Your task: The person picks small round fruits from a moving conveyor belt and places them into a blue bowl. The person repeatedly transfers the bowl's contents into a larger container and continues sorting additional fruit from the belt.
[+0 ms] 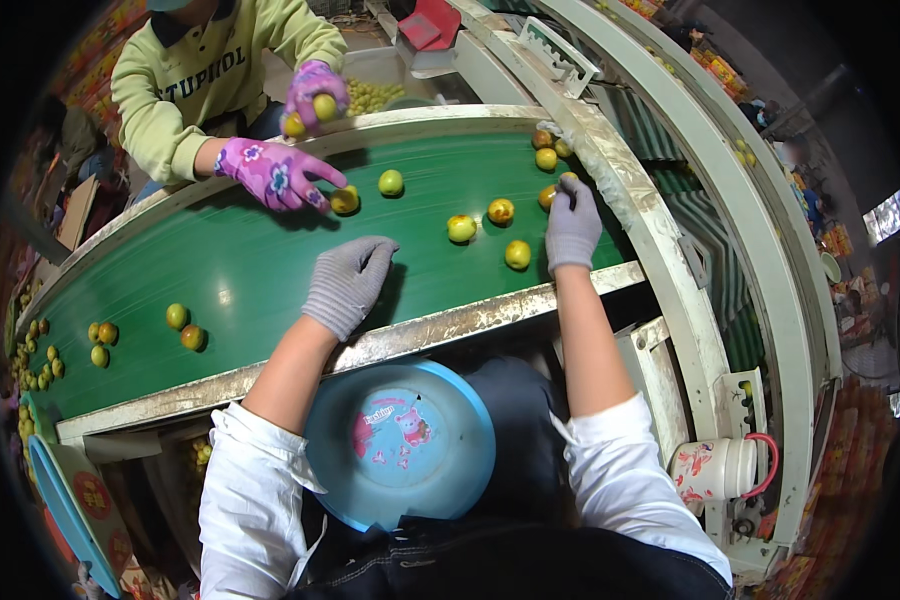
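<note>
My left hand (351, 285), in a grey knit glove, hovers over the near side of the green conveyor belt (270, 277). Its fingers are curled downward, and the palm side is hidden. My right hand (574, 227), gloved alike, reaches over the belt's right end. A yellow-brown fruit (547, 196), like a jujube, is at its fingertips and another shows just behind them; whether it grips either is hidden. Between my hands lie a yellow-green fruit (461, 228), a brown-blotched fruit (501, 211) and a yellow fruit (517, 255). A blue plastic basin (465, 472) rests on my lap.
Across the belt, a co-worker's flowered glove (270, 176) touches a fruit (344, 199); the other glove (311, 94) holds fruits. A worn metal rail (450, 328) edges the belt. White machine frames (645, 187) curve along the right, near a lidded jug (709, 471).
</note>
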A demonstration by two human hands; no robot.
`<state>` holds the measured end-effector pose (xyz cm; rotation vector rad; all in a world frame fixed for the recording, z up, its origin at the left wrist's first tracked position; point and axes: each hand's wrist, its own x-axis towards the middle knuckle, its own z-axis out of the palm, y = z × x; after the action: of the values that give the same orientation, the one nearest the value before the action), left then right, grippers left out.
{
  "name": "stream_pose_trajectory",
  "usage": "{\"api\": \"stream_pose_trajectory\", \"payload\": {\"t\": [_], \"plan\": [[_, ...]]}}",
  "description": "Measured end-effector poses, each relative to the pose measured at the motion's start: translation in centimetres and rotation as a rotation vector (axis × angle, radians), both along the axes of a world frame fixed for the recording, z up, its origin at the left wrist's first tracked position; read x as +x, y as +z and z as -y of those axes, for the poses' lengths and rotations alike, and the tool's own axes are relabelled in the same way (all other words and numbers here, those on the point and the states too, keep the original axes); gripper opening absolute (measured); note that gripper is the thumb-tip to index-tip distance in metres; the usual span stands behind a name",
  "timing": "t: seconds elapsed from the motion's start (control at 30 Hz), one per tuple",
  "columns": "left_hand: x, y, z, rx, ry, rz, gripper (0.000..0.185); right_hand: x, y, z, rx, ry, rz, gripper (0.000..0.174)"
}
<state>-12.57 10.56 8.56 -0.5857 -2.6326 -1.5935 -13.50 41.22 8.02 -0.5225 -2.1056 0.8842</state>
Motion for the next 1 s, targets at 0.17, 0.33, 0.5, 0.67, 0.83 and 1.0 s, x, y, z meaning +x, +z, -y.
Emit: {"api": "stream_pose_trajectory", "payload": {"t": [0.17, 0.33, 0.5, 0.67, 0.83, 1.0], "plan": [[-1.5, -1.0, -1.9, 0.041, -0.003, -0.061, 0.024, -6.5, 0.4, -2.0, 0.288, -0.203, 0.345, 0.034], [-1.3, 0.7, -0.8, 0.143, 0.025, 0.173, 0.024, -8.8, 2.1, -0.5, 0.325, -0.130, 0.884, 0.046], [-1.3, 1.1, -1.0, 0.152, 0.021, 0.160, 0.023, -9.4, 1.3, 0.7, 0.481, 0.116, 0.694, 0.040], [-1.7, 0.8, -0.5, 0.234, -0.004, 0.204, 0.028, -8.5, 1.4, 3.5, -0.181, 0.723, 0.354, 0.039], [-1.9, 1.4, 0.1, 0.289, 0.021, 0.060, 0.062, -4.0, 2.3, 9.5, -1.429, 1.294, 0.470, 0.048], [-1.8, 1.6, 0.0, 0.294, -0.056, -0.075, 0.073, -2.3, 2.3, 12.1, -1.441, 1.233, 0.493, 0.049]]}}
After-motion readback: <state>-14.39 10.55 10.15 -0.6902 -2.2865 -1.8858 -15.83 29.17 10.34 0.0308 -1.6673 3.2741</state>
